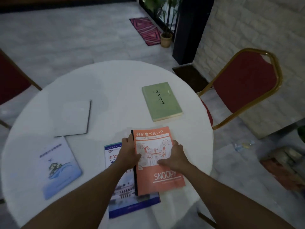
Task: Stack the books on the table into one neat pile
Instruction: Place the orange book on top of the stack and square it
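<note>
An orange Snoopy notebook [162, 180] lies partly over a blue-and-white book [132, 204] near the front of the round white table [115, 76]. My left hand [127, 152] grips the notebook's left spine edge. My right hand [174, 156] holds its right edge, thumb on the cover. A green book [162, 101] lies flat at the back right. A white book with a dark edge [74, 118] lies at the left middle, and a pale blue booklet [57, 167] rests in front of it.
A red chair with a gold frame [244, 86] stands to the table's right, and another red chair [11, 80] at the far left. A potted plant [165, 38] and a pink mat [146, 30] are on the floor beyond.
</note>
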`<state>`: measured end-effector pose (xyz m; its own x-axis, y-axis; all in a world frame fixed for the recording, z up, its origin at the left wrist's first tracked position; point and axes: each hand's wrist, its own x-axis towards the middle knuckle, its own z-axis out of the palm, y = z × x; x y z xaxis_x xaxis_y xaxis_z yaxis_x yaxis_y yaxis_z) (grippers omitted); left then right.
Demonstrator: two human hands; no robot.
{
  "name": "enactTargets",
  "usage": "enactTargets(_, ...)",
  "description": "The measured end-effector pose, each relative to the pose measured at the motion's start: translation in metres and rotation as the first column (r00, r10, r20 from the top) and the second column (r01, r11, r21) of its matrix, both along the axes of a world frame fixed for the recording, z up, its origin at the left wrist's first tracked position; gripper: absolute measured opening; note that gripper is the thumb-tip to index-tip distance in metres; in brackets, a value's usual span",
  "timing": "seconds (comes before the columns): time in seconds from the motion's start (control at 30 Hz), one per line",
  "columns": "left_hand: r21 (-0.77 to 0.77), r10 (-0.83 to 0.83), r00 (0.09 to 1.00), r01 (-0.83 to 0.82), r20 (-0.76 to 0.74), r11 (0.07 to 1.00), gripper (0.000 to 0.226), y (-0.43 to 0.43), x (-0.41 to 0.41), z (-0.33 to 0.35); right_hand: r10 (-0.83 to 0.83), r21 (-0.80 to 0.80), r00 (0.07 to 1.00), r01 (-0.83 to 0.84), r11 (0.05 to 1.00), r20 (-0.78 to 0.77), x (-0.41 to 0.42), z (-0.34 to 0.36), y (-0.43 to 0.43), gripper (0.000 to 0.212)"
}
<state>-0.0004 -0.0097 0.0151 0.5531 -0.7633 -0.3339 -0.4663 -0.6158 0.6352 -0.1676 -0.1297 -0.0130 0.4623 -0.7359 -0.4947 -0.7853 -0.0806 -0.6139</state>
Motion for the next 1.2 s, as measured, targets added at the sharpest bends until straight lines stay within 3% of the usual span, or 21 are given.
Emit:
enactTargets(0.17, -0.053, -0.061, 0.998, 0.061, -0.002, 0.997, 0.053, 0.051, 0.024, -0.004, 0.055, 0.008, 0.998, -0.055, 0.998, -0.015, 0.031, -0.010, 0.049, 0.108)
enactTargets(0.27, 0.021, -0.059, 0.998, 0.059, 0.032, 0.998, 0.046, 0.075, 0.032, -0.016, 0.103, -0.044, 0.994, -0.105, 0.993, -0.040, 0.041, -0.017, 0.071, 0.106)
enactTargets(0.37, 0.133, -0.054, 0.992, 0.039, 0.113, 0.990, 0.065, 0.094, 0.036, -0.028, 0.146, -0.117, 0.982, -0.160, 0.980, -0.120, 0.046, -0.022, 0.084, 0.104)
enactTargets(0.47, 0.160, -0.070, 0.984, 0.044, 0.161, 0.986, 0.073, 0.100, 0.036, -0.033, 0.146, -0.077, 0.982, -0.156, 0.985, -0.117, 0.045, -0.027, 0.087, 0.096)
enactTargets(0.57, 0.146, -0.030, 0.993, 0.012, 0.116, 0.989, 0.070, 0.099, 0.033, -0.035, 0.198, -0.066, 0.971, -0.208, 0.976, -0.134, 0.044, -0.029, 0.085, 0.094)
enactTargets(0.7, 0.159, 0.039, 0.996, -0.052, 0.084, 0.986, 0.057, 0.099, 0.029, -0.039, 0.222, -0.049, 0.959, -0.233, 0.971, -0.175, 0.047, -0.031, 0.085, 0.118)
enactTargets(0.8, 0.196, 0.059, 0.996, -0.072, 0.072, 0.978, 0.048, 0.099, 0.032, -0.041, 0.205, -0.026, 0.962, -0.213, 0.977, -0.178, 0.048, -0.032, 0.085, 0.125)
enactTargets(1.2, 0.270, 0.097, 0.995, -0.101, 0.029, 0.958, 0.054, 0.093, 0.040, -0.045, 0.189, -0.026, 0.958, -0.199, 0.980, -0.217, 0.052, -0.036, 0.080, 0.114)
